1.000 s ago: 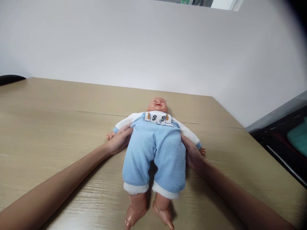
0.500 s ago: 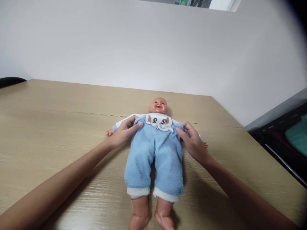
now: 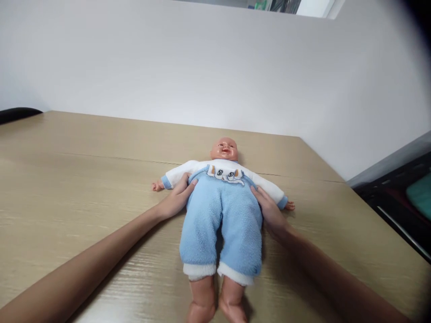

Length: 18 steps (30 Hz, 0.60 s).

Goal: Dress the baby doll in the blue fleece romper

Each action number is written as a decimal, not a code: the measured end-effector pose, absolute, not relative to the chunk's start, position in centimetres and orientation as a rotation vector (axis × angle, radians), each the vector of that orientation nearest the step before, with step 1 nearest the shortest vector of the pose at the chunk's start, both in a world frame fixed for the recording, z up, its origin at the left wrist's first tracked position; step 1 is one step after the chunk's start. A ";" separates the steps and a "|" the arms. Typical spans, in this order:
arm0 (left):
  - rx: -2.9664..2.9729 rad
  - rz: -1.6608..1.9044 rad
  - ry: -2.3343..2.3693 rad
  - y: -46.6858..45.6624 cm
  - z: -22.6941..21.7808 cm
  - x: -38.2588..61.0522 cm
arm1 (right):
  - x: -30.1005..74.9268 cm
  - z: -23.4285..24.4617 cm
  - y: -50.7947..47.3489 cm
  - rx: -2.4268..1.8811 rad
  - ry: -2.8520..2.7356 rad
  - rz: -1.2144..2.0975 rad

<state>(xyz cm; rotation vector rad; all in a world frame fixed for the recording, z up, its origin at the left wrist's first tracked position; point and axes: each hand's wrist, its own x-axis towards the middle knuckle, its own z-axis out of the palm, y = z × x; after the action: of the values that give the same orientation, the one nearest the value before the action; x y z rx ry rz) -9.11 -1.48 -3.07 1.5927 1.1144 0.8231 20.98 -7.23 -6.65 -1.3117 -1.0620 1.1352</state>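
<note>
**A:** What does the head view show?

**B:** A baby doll (image 3: 222, 197) lies on its back on a pale wooden bench (image 3: 74, 179), a little right of the middle. Its head points away from the person, toward a plain white wall (image 3: 168, 58), and its bare feet point back toward the camera, cut off by the bottom edge.

**A:** How is it dressed?

**B:** It wears fluffy light blue trousers (image 3: 220, 229) with white cuffs, and a white top with blue wrist bands. A small elephant patch (image 3: 226, 174) sits on the chest. The doll's arms are spread out to either side, flat on the bench.

**A:** Where are the person's hands?

**B:** Both bare forearms reach in from the bottom corners. The left hand (image 3: 177, 202) presses against the doll's side at the waistband, fingers laid on the blue fabric just under the doll's sleeve. The right hand (image 3: 269, 211) does the same on the other side. The hands are apart, with the doll's body between them. The fingers lie along the fabric, and I cannot tell whether they pinch it or only rest there.

**A:** Anything else around?

**B:** A dark curved shape (image 3: 16, 113) shows at the far left edge. At the right, beyond the bench, is a dark shelf (image 3: 400, 206) with something teal on it.
</note>
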 end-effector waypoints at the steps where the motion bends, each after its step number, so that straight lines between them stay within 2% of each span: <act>1: 1.472 0.871 1.092 -1.6 -3.2 -8.7 | 20.7 -6.6 -7.2 -1.301 -0.985 1.166; 7: 1.056 1.009 0.997 -1.9 -4.1 -6.8 | 20.3 -6.6 -7.2 -1.298 -0.803 1.233; 18: 1.274 1.004 0.797 -0.3 -4.2 -7.9 | 20.2 -5.8 -6.6 -1.246 -0.896 1.126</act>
<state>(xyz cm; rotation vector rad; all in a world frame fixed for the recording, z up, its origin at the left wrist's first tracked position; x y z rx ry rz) -7.86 -0.27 -4.23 1.2744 0.7974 1.0040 20.22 -6.58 -5.75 -1.2458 -0.8961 1.1260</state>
